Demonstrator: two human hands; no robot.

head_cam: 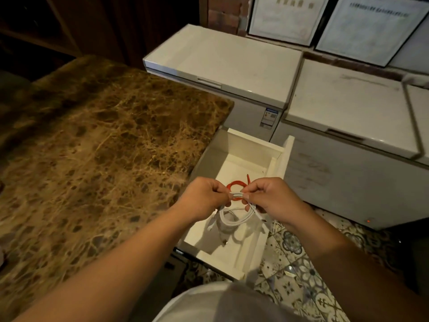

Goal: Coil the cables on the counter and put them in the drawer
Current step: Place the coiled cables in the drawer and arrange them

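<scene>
A white cable [236,218] hangs in loops over the open white drawer [276,156]. My left hand [204,198] and my right hand [270,197] both pinch its top, fingertips almost touching. Its plug end dangles low inside the drawer. Behind my hands a coiled red cable [235,183] lies on the drawer floor, partly hidden by my fingers. The brown marbled counter [99,140] spreads to the left, and I see no cable on it.
Two white chest freezers [222,63] [343,112] stand close behind the drawer. Framed papers [369,26] lean on the brick wall above them. Patterned floor tiles [299,263] show at the lower right.
</scene>
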